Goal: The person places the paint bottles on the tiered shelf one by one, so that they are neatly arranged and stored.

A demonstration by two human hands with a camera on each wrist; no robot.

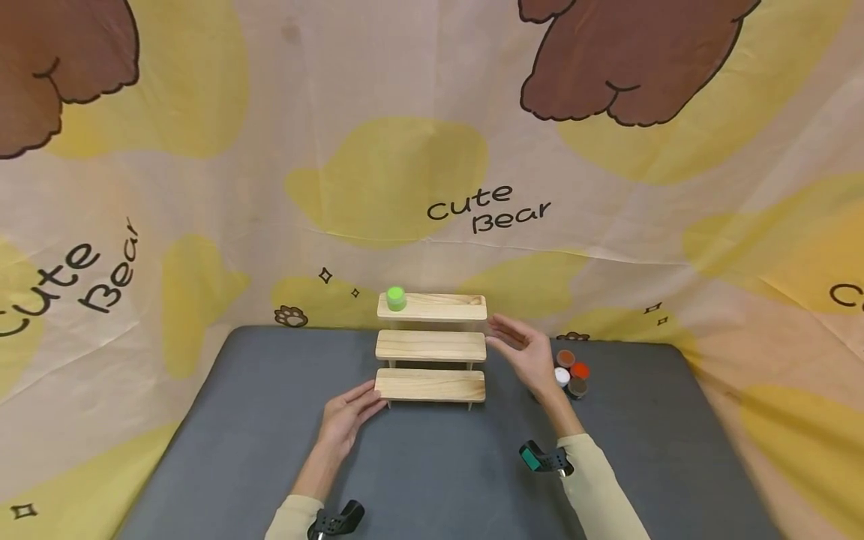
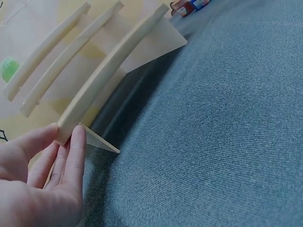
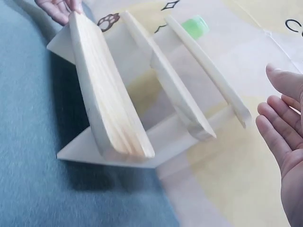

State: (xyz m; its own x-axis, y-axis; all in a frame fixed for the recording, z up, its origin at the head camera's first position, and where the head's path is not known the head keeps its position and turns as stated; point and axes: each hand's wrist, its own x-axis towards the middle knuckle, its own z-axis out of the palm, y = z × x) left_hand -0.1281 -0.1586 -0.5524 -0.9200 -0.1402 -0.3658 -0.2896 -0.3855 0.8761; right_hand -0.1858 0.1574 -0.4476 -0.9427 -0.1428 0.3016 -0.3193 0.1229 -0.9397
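A three-tier wooden display stand stands on the table against the backdrop, with pale plank steps. On the left end of its top step sits a small jar with a bright green lid. My left hand pinches the left end of the lowest step, thumb above and fingers beneath, as the left wrist view shows. Beside the right ends of the upper steps is my right hand, its fingers loosely extended and nothing held. The right wrist view shows that hand apart from the wood.
Several small jars with brown, red, white and dark tops stand together just right of my right wrist. A dark grey-blue cloth covers the table. Behind it hangs a printed bear curtain.
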